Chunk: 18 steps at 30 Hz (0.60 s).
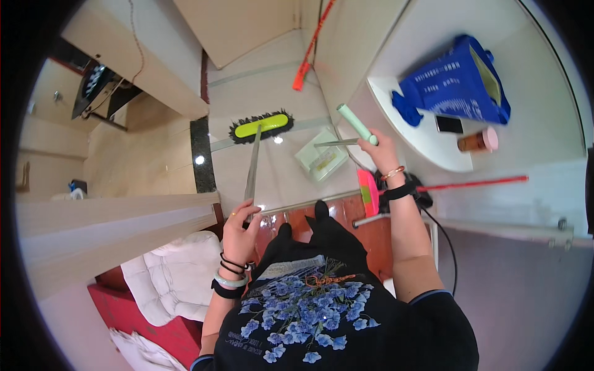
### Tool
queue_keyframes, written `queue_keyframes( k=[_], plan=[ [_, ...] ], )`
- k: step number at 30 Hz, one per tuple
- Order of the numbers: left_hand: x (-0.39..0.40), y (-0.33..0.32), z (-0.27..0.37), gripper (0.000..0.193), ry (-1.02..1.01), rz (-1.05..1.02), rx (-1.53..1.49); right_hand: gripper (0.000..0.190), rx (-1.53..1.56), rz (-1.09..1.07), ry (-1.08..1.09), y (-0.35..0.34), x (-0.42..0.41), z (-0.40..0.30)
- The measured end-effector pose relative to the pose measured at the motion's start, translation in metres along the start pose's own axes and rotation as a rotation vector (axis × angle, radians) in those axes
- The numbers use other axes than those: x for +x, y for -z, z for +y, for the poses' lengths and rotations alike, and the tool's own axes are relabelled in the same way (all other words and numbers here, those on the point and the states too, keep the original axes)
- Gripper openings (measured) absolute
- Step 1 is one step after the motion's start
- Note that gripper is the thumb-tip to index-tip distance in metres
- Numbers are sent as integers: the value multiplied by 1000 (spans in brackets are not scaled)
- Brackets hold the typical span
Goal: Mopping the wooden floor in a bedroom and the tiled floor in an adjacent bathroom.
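Observation:
My left hand (240, 229) has its fingers around the upper part of a metal pole (253, 171). The pole runs forward to a lime-green broom head (262, 126) with black bristles, resting on the pale tile floor. In my right hand (383, 150) is one end of a mint-green grip (355, 123). From there a metal rod (338, 143) leads to a pale green dustpan (322, 157), which bears a yellow label and lies on or just above the tiles. The top end of the broom pole is hidden by my left hand.
On a white corner shelf (390, 111) are a blue bag (455, 83), a dark phone-like object (448, 124) and a pink-lidded bottle (478, 140). A pink broom (369, 192) stands near my right forearm. An orange-red pole (315, 41) leans ahead. A white cushion (178, 278) lies left.

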<state>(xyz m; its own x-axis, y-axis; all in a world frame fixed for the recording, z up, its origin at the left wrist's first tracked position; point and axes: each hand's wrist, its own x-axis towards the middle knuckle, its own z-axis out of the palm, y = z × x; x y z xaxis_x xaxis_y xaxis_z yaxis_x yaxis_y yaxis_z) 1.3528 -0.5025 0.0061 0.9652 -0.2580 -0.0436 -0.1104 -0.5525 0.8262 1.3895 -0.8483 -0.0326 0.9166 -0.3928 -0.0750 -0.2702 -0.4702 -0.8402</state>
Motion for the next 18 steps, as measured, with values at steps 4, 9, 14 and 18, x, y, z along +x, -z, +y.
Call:
queue_keyframes(
  k=[4,9,14,18],
  plan=[
    [1,9,-3,21,-111,-140,-16,27,-98,33,25,31,-68,-28],
    [-1,3,-19,20,-225,-289,20,25,-283,99,-100,58,-147,-39],
    [-7,-13,-21,19,-255,-303,40,21,-446,161,-188,83,-216,-19],
    [-14,-26,-35,22,-219,-379,-24,18,-513,179,-296,99,-256,12]
  ],
)
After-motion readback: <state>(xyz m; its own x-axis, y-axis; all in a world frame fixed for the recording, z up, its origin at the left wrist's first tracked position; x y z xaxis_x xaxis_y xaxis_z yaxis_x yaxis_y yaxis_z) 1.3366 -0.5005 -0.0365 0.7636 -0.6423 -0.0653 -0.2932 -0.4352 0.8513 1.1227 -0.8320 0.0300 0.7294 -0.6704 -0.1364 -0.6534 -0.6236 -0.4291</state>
